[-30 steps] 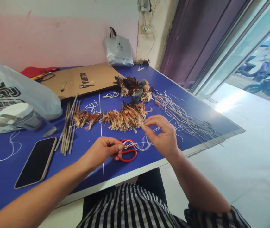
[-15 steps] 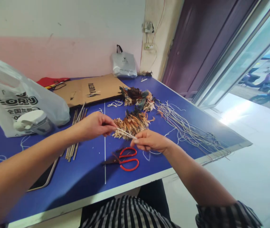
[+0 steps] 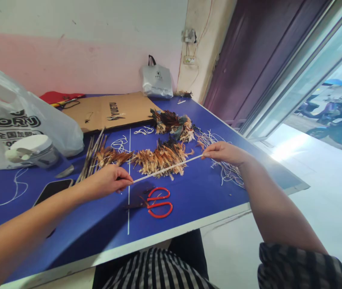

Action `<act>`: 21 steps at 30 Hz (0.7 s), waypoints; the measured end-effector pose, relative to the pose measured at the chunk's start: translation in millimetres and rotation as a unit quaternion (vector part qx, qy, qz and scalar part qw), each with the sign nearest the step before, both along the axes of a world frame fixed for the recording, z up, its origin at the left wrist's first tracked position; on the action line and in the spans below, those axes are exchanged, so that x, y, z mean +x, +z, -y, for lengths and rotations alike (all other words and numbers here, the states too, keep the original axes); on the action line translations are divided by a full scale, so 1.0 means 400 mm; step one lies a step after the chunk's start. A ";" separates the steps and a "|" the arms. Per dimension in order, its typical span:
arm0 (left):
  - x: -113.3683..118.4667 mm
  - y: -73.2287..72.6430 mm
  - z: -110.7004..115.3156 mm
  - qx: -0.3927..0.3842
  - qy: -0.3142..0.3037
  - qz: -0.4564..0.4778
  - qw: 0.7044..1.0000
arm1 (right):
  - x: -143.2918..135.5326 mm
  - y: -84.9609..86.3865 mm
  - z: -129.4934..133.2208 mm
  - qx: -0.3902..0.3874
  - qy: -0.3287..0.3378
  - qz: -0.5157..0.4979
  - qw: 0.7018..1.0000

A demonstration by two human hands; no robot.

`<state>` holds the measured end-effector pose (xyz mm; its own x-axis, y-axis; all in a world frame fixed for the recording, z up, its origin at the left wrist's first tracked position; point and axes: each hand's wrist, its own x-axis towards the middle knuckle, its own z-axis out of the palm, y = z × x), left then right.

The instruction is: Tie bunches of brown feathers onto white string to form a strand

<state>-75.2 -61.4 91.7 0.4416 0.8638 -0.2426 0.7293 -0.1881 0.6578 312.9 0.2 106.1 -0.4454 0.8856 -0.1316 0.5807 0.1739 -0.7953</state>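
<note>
White, thin string point(image 3: 167, 168) ran tight between left hand point(image 3: 113, 180) and right hand point(image 3: 224, 153), fingertips pinched together on it, at twelve o'clock from the red-handled metal scissors point(image 3: 160, 204). A gentle, even pull seemed best.

One left hand point(image 3: 113, 178), one right hand point(image 3: 223, 152). One pair of scissors point(image 3: 148, 205), one phone point(image 3: 53, 189), one cardboard piece point(image 3: 98, 108). One white bag point(image 3: 43, 114), one silver bag point(image 3: 158, 83). Several sticks point(image 3: 90, 156) overlap too much for an exact count.
</note>
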 end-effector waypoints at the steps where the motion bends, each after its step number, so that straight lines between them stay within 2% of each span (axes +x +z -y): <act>1: -0.006 -0.024 -0.001 -0.047 0.028 0.023 0.998 | 0.002 -0.004 -0.007 0.004 0.000 0.014 1.000; 5: -0.043 -0.108 -0.003 -0.158 0.120 0.144 0.970 | 0.042 -0.060 -0.044 -0.024 -0.035 0.053 0.998; 8: -0.057 -0.146 0.007 -0.194 0.143 0.194 0.951 | 0.089 -0.116 -0.072 -0.050 -0.069 0.080 0.993; 10: -0.053 -0.162 0.017 -0.200 0.141 0.204 0.948 | 0.097 -0.141 -0.078 -0.049 -0.082 0.152 0.984; 12: -0.043 -0.172 0.024 -0.201 0.134 0.197 0.950 | 0.065 -0.149 -0.061 0.001 -0.113 0.279 0.954; 14: -0.035 -0.176 0.024 -0.205 0.130 0.198 0.950 | -0.013 -0.143 -0.010 0.121 -0.162 0.387 0.900; 15: -0.032 -0.176 0.022 -0.205 0.129 0.201 0.949 | -0.067 -0.138 0.028 0.189 -0.141 0.383 0.893; 16: -0.031 -0.175 0.019 -0.207 0.125 0.203 0.949 | -0.126 -0.134 0.072 0.229 -0.076 0.350 0.905; 18: -0.030 -0.171 0.011 -0.209 0.117 0.203 0.949 | -0.248 -0.136 0.163 0.236 0.089 0.252 0.934; 19: -0.029 -0.169 0.007 -0.211 0.113 0.202 0.950 | -0.304 -0.143 0.203 0.233 0.150 0.229 0.933; 21: -0.026 -0.162 0.003 -0.214 0.110 0.199 0.950 | -0.393 -0.167 0.260 0.250 0.188 0.231 0.921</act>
<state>-85.7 -62.5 26.7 0.3918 0.8053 -0.4449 0.3982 0.2874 0.8711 155.7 -103.7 39.4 -0.7311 0.6822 -0.0018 0.6619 0.7087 -0.2442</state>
